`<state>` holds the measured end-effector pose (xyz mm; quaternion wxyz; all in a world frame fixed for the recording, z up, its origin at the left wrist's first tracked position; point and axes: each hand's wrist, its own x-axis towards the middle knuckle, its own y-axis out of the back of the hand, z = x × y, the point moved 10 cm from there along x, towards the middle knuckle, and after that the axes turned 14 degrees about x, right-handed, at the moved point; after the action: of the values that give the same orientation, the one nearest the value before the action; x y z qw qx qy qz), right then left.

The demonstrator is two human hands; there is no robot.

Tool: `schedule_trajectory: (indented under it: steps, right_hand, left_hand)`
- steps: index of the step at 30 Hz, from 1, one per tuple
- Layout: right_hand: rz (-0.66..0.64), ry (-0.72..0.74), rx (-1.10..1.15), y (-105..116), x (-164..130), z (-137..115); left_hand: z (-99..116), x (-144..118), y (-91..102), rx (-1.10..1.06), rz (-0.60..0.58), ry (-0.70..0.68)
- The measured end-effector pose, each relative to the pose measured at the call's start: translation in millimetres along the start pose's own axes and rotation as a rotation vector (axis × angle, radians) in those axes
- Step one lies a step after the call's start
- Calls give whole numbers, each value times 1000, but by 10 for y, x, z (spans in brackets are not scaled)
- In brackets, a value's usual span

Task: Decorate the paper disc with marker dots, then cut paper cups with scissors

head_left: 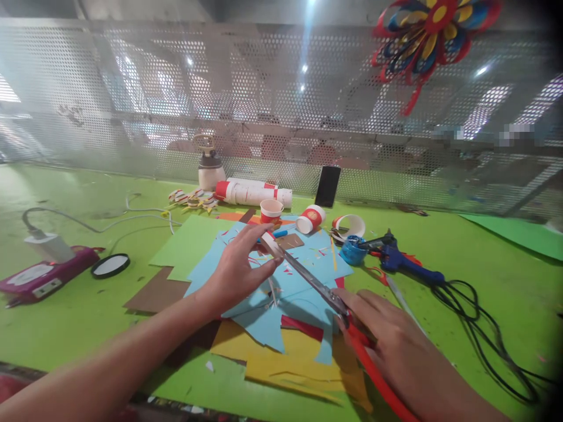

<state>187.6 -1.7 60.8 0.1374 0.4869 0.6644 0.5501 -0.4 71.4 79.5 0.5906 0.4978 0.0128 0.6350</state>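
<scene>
Between the thumb and fingers of my left hand [240, 261] is a small white and red paper cup piece [271, 244]. My right hand [387, 328] grips red-handled scissors [325, 293], whose blades point up and left to the cup piece. The blade tips meet its edge; whether they are cutting through it I cannot tell. Under both hands lie light blue paper sheets [303, 305] strewn with small scraps. Just beyond my left hand stands a red and white paper cup [271, 211], and another paper cup [311, 219] lies on its side.
A blue glue gun [409, 264] with a black cord lies right, beside a blue jar [353, 251]. Left are a purple power strip [53, 275] and a round black-rimmed lid [110, 266]. Stacked cups [255, 193], a phone [328, 186] and a perforated metal screen [264, 105] stand behind.
</scene>
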Motion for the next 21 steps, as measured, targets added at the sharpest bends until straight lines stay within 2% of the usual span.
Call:
schedule_trajectory:
  steps: [5, 11, 21]
  right_hand:
    - [31, 37, -33, 49, -12, -37]
    - [-13, -13, 16, 26, -4, 9]
    - [-11, 27, -41, 34, -47, 8]
  left_hand:
    - [74, -33, 45, 94, 63, -109]
    - [180, -62, 54, 213, 73, -204]
    - [235, -91, 18, 316, 51, -249]
